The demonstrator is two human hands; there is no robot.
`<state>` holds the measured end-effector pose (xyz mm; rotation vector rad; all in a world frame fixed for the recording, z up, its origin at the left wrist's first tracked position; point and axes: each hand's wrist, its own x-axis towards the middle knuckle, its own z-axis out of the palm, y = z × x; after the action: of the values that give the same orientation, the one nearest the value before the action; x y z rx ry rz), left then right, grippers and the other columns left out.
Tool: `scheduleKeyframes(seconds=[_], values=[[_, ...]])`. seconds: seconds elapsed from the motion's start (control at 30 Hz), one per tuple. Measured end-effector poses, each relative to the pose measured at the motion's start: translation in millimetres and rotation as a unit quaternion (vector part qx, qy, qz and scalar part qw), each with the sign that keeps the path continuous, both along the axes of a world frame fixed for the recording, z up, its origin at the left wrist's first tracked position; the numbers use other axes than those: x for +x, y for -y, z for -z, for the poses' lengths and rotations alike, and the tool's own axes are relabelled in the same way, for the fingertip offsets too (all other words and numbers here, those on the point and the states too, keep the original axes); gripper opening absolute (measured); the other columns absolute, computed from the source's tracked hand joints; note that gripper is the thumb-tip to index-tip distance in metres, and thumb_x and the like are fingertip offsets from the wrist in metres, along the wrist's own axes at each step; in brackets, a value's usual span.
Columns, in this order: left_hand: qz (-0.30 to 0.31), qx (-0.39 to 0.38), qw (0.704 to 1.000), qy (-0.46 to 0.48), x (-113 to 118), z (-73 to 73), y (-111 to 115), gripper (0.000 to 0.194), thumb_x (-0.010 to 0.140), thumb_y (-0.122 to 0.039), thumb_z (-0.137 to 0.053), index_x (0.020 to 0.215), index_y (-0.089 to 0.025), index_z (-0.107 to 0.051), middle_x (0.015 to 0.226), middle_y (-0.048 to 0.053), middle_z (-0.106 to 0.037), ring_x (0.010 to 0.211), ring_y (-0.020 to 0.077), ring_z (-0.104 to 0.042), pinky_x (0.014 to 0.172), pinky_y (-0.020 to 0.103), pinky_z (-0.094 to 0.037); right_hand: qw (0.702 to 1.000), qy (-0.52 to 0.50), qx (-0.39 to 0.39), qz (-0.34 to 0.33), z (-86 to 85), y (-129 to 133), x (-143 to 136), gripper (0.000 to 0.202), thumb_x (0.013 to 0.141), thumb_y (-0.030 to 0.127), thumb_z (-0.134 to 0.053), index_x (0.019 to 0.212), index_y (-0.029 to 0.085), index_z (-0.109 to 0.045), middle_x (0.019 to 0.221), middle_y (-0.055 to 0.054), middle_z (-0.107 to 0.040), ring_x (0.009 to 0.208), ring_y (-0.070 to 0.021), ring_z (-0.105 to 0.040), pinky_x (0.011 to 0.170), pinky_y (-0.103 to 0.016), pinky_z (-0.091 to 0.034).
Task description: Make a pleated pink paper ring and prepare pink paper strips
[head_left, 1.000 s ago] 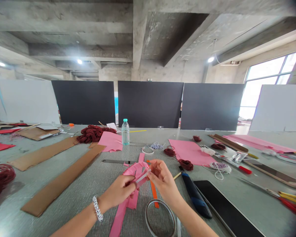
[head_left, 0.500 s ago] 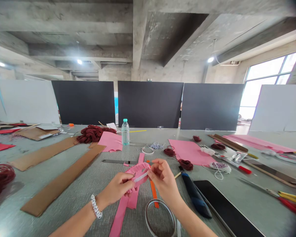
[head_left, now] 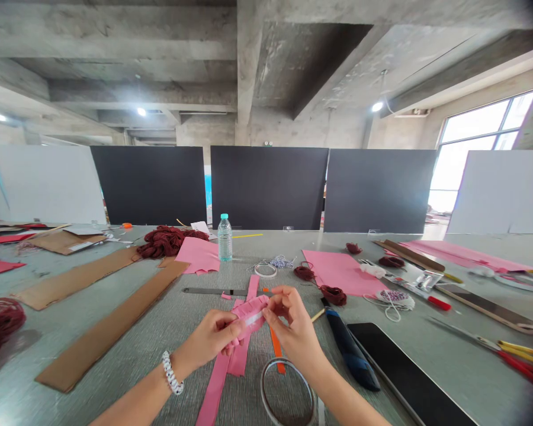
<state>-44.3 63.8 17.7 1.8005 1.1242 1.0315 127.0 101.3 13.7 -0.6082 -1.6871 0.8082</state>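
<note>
A pleated pink paper piece [head_left: 249, 313] with a whitish strip on its face is held above the table between both hands. My left hand [head_left: 217, 332], with a black-and-white bracelet on its wrist, pinches its left end. At the right end my right hand [head_left: 288, 316] has thumb and index finger closed on the same piece. Below them lie crossed pink paper strips [head_left: 238, 361] and an orange strip [head_left: 276, 346], partly hidden by my right hand. A roll of tape [head_left: 263, 393] lies nearest to my right forearm. Behind the hands is a metal ruler [head_left: 208, 291].
A water bottle [head_left: 224, 238] stands beyond the hands. Brown cardboard strips [head_left: 111, 328] and dark red yarn [head_left: 162, 241] are on the left. To the right lie a blue-black tool [head_left: 350, 349], a black tablet-like device [head_left: 404, 373], pink paper [head_left: 342, 273] and scissors [head_left: 484, 341].
The pink piece has been tilted and flattened between the fingers, and its open loop no longer shows. Both hands keep nearly the same places. The view has shifted slightly.
</note>
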Motion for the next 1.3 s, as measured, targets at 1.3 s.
scheduleKeyframes(seconds=[1.3], values=[[-0.061,0.196,0.957,-0.206,8,4.2,5,0.029,0.083,-0.03,-0.037,0.059,-0.017,-0.047,0.06,-0.002,-0.047,0.058,0.0111,-0.042,0.057,0.021,-0.031,0.971,-0.039,-0.157,-0.177,1.4,5,-10,0.028,0.072,0.043,-0.053,0.07,0.015,-0.057,0.059,0.002,-0.048,0.053,-0.0097,-0.039,0.052,-0.022,-0.034]])
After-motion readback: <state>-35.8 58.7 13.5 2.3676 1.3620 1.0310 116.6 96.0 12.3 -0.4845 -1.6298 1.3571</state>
